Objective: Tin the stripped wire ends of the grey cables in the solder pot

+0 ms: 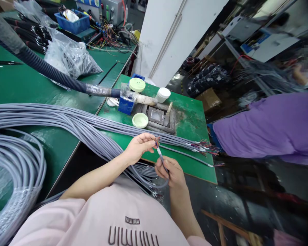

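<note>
My right hand (171, 171) is closed around a grey multi-core cable (165, 166) just below its stripped end. White wrap (159, 150) circles the cable where the jacket stops. Thin coloured wires (157, 140) fan out from that end, and my left hand (141, 147) pinches some of them between thumb and fingers. Behind my hands, a bundle of similar grey cables (118, 127) runs across the green bench. Their stripped wire ends (206, 147) lie to the right, near the bench edge.
A square pot with a silvery surface (157, 115) sits beyond the cables, a scraper (167, 114) beside it. Around it are a pale green tub (140, 120), a white tub (163, 94) and a ribbed hose (64, 77). Coiled cable (20, 164) lies left; a person in purple (261, 130) is at right.
</note>
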A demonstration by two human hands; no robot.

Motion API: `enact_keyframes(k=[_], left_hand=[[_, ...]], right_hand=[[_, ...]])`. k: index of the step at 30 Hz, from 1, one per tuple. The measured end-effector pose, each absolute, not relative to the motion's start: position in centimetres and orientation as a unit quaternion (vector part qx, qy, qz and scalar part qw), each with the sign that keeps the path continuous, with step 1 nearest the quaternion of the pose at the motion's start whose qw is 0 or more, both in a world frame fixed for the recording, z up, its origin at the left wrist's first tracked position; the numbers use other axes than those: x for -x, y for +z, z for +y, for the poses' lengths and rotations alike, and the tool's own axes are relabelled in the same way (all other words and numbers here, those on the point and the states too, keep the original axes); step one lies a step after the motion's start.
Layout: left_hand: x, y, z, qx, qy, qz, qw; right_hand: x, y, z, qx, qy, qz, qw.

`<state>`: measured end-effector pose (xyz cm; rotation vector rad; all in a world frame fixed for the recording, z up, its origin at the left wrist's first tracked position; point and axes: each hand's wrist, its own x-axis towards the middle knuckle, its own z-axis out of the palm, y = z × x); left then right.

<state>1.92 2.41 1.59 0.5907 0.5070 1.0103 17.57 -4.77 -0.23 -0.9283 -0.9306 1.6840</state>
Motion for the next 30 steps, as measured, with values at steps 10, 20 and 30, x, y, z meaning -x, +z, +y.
enact_keyframes(k=[10,20,30], left_hand=[[-1.9,1.8,2.3,-0.281,0.473,0.245,0.798],[-2.2,1.4,1.8,-0.227,0.449,0.252,0.827],[-2.5,1.8,0.5,-0.184,0.445,0.163,0.861]], right_hand=[[-17.5,-0.4,-4.8,0.397,0.682,-0.393,0.472],[-17.1,4.0,-3.2,0.535,0.461,-0.563,0.43],[-14.6,4.1,-2.7,0.563,0.189,-0.614,0.52]])
